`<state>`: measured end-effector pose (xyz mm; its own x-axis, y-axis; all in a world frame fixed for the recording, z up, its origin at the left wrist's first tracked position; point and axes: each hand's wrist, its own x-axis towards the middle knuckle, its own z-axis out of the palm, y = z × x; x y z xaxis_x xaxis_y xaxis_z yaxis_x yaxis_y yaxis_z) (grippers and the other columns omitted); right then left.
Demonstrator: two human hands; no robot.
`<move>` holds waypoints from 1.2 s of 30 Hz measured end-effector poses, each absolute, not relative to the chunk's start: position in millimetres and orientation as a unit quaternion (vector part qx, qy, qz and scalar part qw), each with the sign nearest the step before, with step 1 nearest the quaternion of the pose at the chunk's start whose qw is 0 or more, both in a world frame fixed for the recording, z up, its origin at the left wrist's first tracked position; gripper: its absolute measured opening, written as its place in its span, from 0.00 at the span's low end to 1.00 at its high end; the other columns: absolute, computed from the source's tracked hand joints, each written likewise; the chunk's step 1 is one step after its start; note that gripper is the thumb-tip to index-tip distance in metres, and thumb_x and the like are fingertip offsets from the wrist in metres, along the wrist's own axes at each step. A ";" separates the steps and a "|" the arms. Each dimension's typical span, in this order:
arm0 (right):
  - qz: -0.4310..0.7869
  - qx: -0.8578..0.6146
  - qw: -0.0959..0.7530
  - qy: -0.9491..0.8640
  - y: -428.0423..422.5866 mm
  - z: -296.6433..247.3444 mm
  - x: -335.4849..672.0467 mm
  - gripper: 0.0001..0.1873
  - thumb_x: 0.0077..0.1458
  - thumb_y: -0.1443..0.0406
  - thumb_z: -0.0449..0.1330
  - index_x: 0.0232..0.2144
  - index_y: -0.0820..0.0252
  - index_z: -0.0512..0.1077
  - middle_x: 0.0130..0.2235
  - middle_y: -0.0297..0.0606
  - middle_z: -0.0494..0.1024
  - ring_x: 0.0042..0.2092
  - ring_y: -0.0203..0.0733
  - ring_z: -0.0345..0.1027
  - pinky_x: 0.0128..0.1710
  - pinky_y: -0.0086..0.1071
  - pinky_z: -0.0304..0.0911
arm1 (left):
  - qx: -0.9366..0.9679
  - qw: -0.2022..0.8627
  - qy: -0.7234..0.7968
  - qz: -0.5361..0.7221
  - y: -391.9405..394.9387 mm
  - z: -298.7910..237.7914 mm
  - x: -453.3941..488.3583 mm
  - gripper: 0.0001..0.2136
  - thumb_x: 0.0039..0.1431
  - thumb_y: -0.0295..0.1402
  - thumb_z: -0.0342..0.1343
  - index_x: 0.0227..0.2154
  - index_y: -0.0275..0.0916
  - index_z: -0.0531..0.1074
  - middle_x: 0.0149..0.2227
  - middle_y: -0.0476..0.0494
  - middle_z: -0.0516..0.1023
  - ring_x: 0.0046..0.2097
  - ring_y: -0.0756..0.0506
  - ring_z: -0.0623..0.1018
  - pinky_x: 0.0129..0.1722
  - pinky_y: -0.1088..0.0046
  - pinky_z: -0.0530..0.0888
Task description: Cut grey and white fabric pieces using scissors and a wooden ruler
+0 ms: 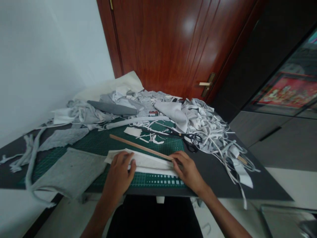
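A folded length of white fabric [148, 162] lies lengthwise near the table's front edge, on a green cutting mat [158, 181]. My left hand [121, 168] is at its left end, fingers curled and thumb pressed near them on the cloth. At the other end is my right hand [185, 168], its thumb and forefinger closed round the near end of a thin wooden stick [140, 146], against the fabric. The stick slants away to the left, just beyond the fabric. Part of the cloth is hidden under both hands.
Black-handled scissors [192, 140] lie behind my right hand. Grey fabric [71, 172] hangs over the front edge at left. Heaped scraps [203, 122] cover the back and right of the dark table [262, 183]. A wooden door [160, 49] stands behind.
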<state>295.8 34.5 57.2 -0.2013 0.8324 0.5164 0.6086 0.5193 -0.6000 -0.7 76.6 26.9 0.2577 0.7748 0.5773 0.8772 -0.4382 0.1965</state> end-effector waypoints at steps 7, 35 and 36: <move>0.293 -0.514 0.416 -0.690 4.8 70.4 282.5 0.08 0.67 0.63 0.56 0.42 0.55 0.75 0.36 0.36 0.81 0.37 0.42 0.76 0.37 0.31 0.71 | -0.812 0.022 -0.488 -0.320 74.5 26.8 -1.1 0.16 0.71 0.35 0.46 0.50 0.42 0.78 0.52 0.40 0.82 0.55 0.38 0.79 0.59 0.56 0.75; 0.131 -0.574 0.329 -0.738 40.3 36.8 286.4 0.29 0.48 0.86 0.47 0.45 0.55 0.69 0.47 0.41 0.81 0.50 0.47 0.74 0.52 0.38 0.64 | -0.750 -0.001 -0.552 -0.363 88.4 18.9 -14.7 0.19 0.68 0.41 0.47 0.52 0.35 0.71 0.55 0.30 0.77 0.57 0.31 0.77 0.61 0.47 0.71; 0.127 -0.577 0.328 -0.737 39.9 36.0 290.4 0.29 0.47 0.86 0.47 0.44 0.55 0.69 0.46 0.40 0.81 0.49 0.47 0.74 0.52 0.38 0.63 | -0.734 -0.009 -0.568 -0.371 88.2 18.9 -14.7 0.20 0.67 0.42 0.48 0.53 0.34 0.70 0.55 0.29 0.76 0.56 0.30 0.77 0.60 0.47 0.72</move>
